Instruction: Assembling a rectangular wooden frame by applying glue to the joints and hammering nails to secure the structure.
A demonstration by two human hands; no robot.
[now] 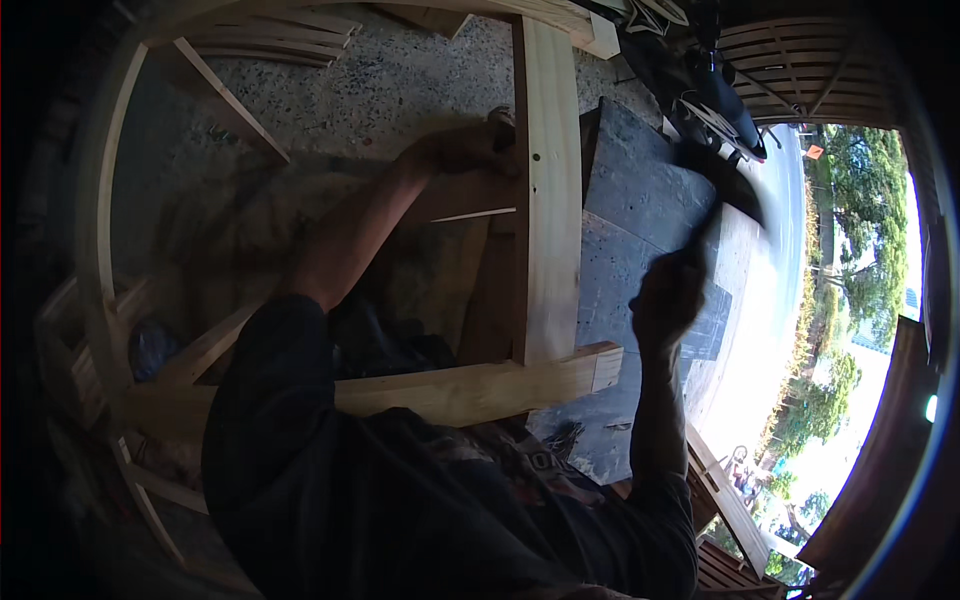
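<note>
Hammer [738,188] is clamped in your right hand [670,300], fingers wrapped round the handle, its head motion-blurred above the grey surface [640,240], to the right of the board [553,240]. Your left hand [485,148] is at the board's left edge, in shadow; you cannot tell from this view whether its fingers are apart or together, or on what. The pale board runs away from you, its near end meeting the rail [480,392] in front of your body. One small green mark [536,157] shows on the board. Your dark shirt [400,500] bears pale lettering, partly lost in folds. Outside, an orange sign [815,152] is too small to read.
</note>
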